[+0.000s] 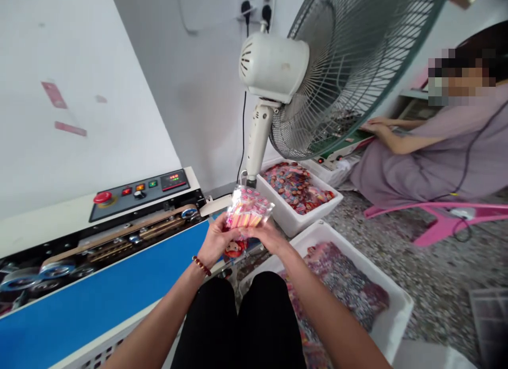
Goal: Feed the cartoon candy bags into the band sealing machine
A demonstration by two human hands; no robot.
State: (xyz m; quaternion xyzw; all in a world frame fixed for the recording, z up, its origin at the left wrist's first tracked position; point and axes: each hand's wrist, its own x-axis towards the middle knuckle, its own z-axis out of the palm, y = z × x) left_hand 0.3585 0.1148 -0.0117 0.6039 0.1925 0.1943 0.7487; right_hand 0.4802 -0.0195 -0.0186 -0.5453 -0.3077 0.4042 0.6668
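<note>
Between my two hands is a clear plastic packet (248,207) with pink and yellow striped contents, held upright above my knees. My left hand (216,239) grips its lower left side, and a beaded bracelet circles that wrist. From the right, my right hand (265,236) pinches the lower edge. Just below my fingers shows a red packet with a cartoon face (235,248); whether a hand holds it I cannot tell. Alongside my left arm runs the blue belt (119,300) of a sealing machine, its control panel (141,193) behind.
A white bin (392,326) of packets stands by my right knee, with another white bin (291,228) of colourful packets beyond. A large fan (341,62) looms ahead. At the right a person (428,141) sits near a pink stool (432,221).
</note>
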